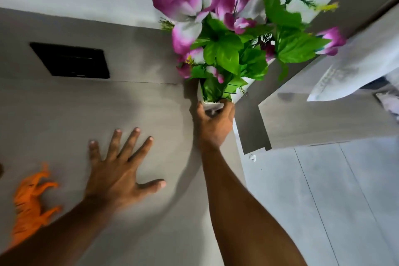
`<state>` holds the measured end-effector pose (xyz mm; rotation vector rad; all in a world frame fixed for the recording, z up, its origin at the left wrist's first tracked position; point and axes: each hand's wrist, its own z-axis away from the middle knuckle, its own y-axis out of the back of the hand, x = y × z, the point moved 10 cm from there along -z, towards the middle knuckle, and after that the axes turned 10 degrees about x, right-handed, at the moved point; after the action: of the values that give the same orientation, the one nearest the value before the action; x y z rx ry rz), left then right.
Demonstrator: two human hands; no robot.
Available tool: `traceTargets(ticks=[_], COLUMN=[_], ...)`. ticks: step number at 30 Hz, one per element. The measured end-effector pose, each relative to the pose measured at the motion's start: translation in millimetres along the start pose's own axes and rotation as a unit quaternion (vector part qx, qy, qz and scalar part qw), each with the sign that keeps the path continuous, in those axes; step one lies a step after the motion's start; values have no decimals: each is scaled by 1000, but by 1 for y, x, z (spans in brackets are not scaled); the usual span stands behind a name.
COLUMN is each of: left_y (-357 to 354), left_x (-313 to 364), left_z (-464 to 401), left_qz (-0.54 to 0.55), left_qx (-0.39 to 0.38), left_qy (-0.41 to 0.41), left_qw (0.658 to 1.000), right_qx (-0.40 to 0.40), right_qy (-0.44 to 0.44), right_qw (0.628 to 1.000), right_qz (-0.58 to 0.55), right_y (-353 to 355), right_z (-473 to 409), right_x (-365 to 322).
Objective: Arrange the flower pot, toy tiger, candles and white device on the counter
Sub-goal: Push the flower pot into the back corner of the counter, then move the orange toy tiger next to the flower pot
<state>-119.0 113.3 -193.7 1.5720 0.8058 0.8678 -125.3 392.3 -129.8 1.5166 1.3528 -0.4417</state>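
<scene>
Left hand (121, 170): palm down, fingers spread wide, thumb out, forearm entering from the lower left corner. Right hand (214, 124): arm stretched forward, fingers and thumb curled closed around a white base at the counter's right edge.

I see two bare forearms, no sleeve, watch, band or ring on either. My left grip (121, 170) is a bare hand with short, pale, unpainted nails on all five digits. My right grip (214, 124) is equally bare, its nails out of sight. No gloves, no markings anywhere.
</scene>
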Motion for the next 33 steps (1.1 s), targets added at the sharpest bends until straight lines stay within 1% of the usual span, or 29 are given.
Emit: traceTargets(ticks=[4,7,9,16,19,21,23,26,30,33], left_y=[1,0,0,8,11,14,16,18,25,34], left_x=[-2,-3,-3,-3,1,2,3,9,1,-29], left_z=[0,0,1,5,11,22,38,74,135,181], left_qz=[-7,-4,5,43,65,76,93,107,119,129], left_qx=[8,10,14,0,-15,-10,-2,12,16,5], left_qy=[3,8,10,29,34,39,49,49,27,14], left_qw=[1000,1000,1000,999,997,996,994,993,992,992], right_qx=[5,-5,-28,-85,-113,-153,-187,-266,-390,-468], right_qy=[-3,-16,-23,-16,-53,-61,-51,-10,82,96], right_qw=[1000,1000,999,996,992,986,981,964,916,878], right_qz=[0,-8,-19,-30,-34,-28,-18,-24,-42,-22], right_y=[2,1,1,38,55,56,53,37,5,-21], right_z=[0,0,5,81,103,112,117,134,186,219], right_x=[0,6,9,-10,-6,-10,-20,-52,-112,-136])
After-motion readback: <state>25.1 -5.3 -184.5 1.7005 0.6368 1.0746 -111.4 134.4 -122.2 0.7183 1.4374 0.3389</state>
